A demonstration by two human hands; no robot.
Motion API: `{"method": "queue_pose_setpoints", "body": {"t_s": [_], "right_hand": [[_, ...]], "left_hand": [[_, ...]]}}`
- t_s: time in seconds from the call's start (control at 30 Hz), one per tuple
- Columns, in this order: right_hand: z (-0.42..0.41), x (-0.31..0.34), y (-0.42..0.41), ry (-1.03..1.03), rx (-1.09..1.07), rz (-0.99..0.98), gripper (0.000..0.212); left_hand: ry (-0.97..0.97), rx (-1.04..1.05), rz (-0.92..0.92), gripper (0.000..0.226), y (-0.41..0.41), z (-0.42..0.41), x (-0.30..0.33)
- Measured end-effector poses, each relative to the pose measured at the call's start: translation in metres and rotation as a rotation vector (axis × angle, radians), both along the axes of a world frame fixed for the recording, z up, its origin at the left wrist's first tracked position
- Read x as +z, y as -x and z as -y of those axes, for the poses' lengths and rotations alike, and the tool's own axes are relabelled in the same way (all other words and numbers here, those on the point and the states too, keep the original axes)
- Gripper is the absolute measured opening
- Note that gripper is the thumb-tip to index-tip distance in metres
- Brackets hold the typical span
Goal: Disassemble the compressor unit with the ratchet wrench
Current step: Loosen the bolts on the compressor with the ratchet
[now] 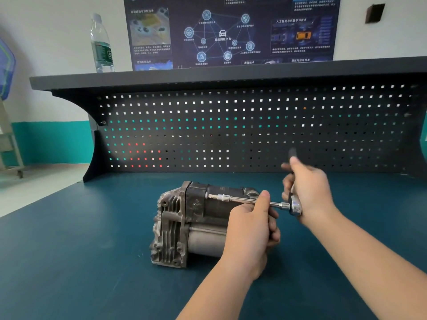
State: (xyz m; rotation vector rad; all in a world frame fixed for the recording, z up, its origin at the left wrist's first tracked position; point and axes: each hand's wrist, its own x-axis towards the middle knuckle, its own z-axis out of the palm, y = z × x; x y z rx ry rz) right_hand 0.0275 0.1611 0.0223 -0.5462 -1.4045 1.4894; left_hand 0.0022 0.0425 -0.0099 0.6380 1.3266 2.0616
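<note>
Compressor [184, 224]: on its side on the teal bench [80, 262], mid-frame. Left hand [250, 229]: fingers curled, thumb atop the extension bar [245, 199], which reaches the compressor's top. Right hand [308, 188]: fingers wrapped round the ratchet [295, 205] handle, blurred. Bottle [101, 45]: on the shelf, green label unreadable. Poster [231, 31]: Chinese text, too small to read.

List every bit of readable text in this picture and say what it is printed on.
"智能网联汽车": centre of the wall poster, under the car icon.
"人工智能与机器学习技术": poster, right panel heading.
"通信技术": poster, bottom edge.
Other poster text: too small or blurred to read.
Water bottle label: unreadable.
Compressor unit, ratchet wrench: no legible markings.
</note>
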Motion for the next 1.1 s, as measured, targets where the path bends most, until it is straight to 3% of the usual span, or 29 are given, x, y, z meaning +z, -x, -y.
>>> {"method": "queue_pose_setpoints", "body": {"t_s": [0.07, 0.13, 0.2, 0.3, 0.4, 0.47, 0.53, 0.67, 0.77, 0.87, 1.0, 1.07, 1.1], "right_hand": [[0.009, 0.002, -0.008, -0.406, -0.101, -0.277, 0.026], [0.012, 0.002, -0.016, -0.888, -0.120, -0.436, 0.026], [0.009, 0.000, -0.018, -1.062, -0.131, -0.455, 0.027], [0.005, 0.002, -0.010, -0.694, -0.156, -0.266, 0.025], [-0.005, 0.003, -0.002, -0.096, -0.022, 0.233, 0.032], [-0.006, 0.003, -0.003, 0.095, 0.097, 0.383, 0.031], [-0.005, 0.004, -0.005, -0.021, 0.032, 0.313, 0.032], [0.016, 0.017, -0.017, -0.647, -0.162, -0.231, 0.030], [0.023, 0.016, -0.025, -0.930, -0.150, -0.346, 0.025], [0.019, 0.016, -0.020, -0.734, -0.187, -0.199, 0.029], [0.004, 0.013, -0.008, -0.111, -0.030, 0.326, 0.033], [0.004, 0.012, -0.007, -0.024, 0.006, 0.379, 0.034], [0.005, 0.011, -0.006, -0.074, -0.032, 0.312, 0.034]], "left_hand": [[0.018, 0.005, -0.026, 0.044, 0.000, 0.000, -0.001], [0.017, 0.001, -0.030, 0.045, -0.001, 0.000, -0.001], [-0.016, -0.011, -0.005, 0.043, 0.000, 0.000, 0.000], [-0.037, -0.017, 0.017, 0.040, 0.000, -0.001, 0.000], [-0.043, -0.011, 0.024, 0.040, 0.000, -0.002, -0.002], [-0.038, 0.004, 0.020, 0.040, 0.000, -0.003, -0.003], [-0.030, 0.009, 0.017, 0.041, 0.000, -0.003, -0.004], [-0.035, -0.034, 0.040, 0.045, -0.001, 0.000, -0.003], [-0.063, -0.038, 0.020, 0.045, -0.002, 0.000, -0.003], [-0.074, -0.021, 0.011, 0.042, -0.001, -0.002, -0.004], [-0.078, -0.007, -0.001, 0.041, 0.000, -0.003, -0.005], [-0.062, 0.002, -0.008, 0.042, -0.001, -0.003, -0.006], [-0.052, 0.004, -0.008, 0.042, -0.001, -0.003, -0.006]]}}
